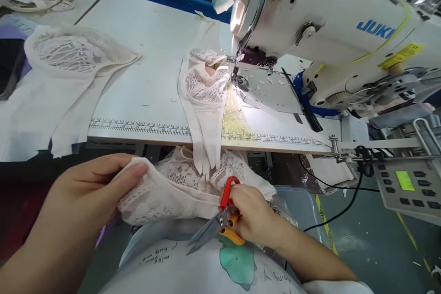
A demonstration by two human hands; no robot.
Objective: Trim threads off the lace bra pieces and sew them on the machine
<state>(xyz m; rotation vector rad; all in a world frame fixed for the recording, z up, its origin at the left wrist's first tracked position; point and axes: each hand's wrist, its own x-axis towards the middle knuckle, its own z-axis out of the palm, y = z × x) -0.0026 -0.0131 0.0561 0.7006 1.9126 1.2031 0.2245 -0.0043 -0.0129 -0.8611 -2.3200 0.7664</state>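
My left hand [99, 188] pinches the upper edge of a cream lace bra [161, 197] between thumb and fingers. The bra stretches across in front of my body toward my right hand [255, 216]. That hand is closed around scissors [220, 223] with red and orange handles, their blades apart and pointing down and left. The bra's far end meets the right fingers; whether they pinch it too is partly hidden. On the table edge, another lace bra [206, 82] lies beside the sewing machine needle area, its straps hanging over toward the lap.
A white sewing machine [324, 23] fills the upper right, with a control panel [409, 186] below it. Black-handled tweezers [303, 101] lie by its base. More bra pieces [69, 64] and a dark phone-like object [10, 66] rest at left. A clear plastic bin [303, 206] stands below the table.
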